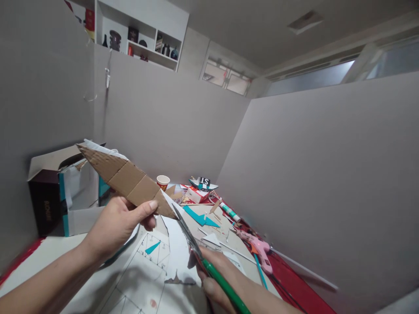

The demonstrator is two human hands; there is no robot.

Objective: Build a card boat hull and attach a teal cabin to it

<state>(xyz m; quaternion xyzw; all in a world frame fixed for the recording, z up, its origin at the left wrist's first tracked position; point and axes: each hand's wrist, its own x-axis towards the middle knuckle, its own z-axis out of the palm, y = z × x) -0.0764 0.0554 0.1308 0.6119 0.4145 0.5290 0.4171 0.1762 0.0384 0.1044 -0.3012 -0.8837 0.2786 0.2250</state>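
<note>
My left hand (119, 224) pinches a long pointed piece of brown cardboard (126, 179), held up in the air with white paper stuck to its back. My right hand (214, 277) grips green-handled scissors (196, 246). Their blades point up and left, with the tips at the lower pointed end of the cardboard. Below both hands lies a white sheet (147, 272) with drawn triangles, one of them teal.
An open cardboard box (62, 192) stands at the left. Farther back are a paper cup (163, 181), teal paper scraps (198, 216), a glue stick (229, 212) and a pink glue gun (258, 250). Grey partition walls close in the table.
</note>
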